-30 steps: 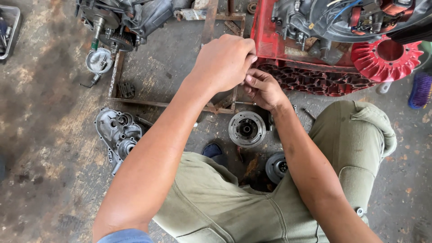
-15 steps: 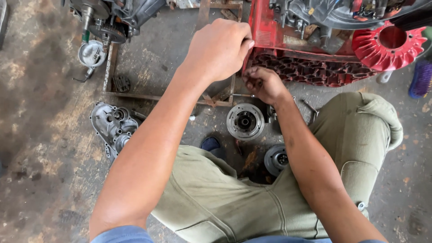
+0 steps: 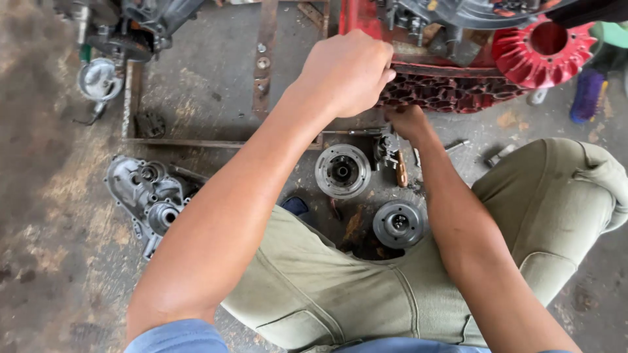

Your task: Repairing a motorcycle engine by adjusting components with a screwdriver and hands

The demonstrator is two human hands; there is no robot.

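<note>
The person sits on the dirty grey concrete floor (image 3: 196, 85) with knees bent, and both hands are up at the red metal engine block with rows of little fins (image 3: 451, 91). The left hand (image 3: 347, 72) is curled shut into a fist against the left edge of the red block. It seems to grip something small there, but the fingers hide it, so what it is cannot be told. The right hand (image 3: 407, 121) is just under the red block, reaching up at its lower edge. Its fingers are tucked out of sight, so nobody can tell if it is open or shut.

To do this well, the fist should probably hold firm and turn slowly, while the other hand steadies the part from below so nothing slips or drops.

Just below the red block, on the floor, lies a round grey metal clutch drum (image 3: 343, 171), and a second round grey metal hub (image 3: 399, 223) rests a bit lower, close to the person's olive green trousers (image 3: 340, 294). A wooden-handled tool (image 3: 400, 171) lies between the drum and the right arm. Far to the left of the red block sits a grey cast metal engine cover (image 3: 149, 196).

There is little free room under the block, since loose parts crowd it. The open floor to the left gives more space to move
</note>
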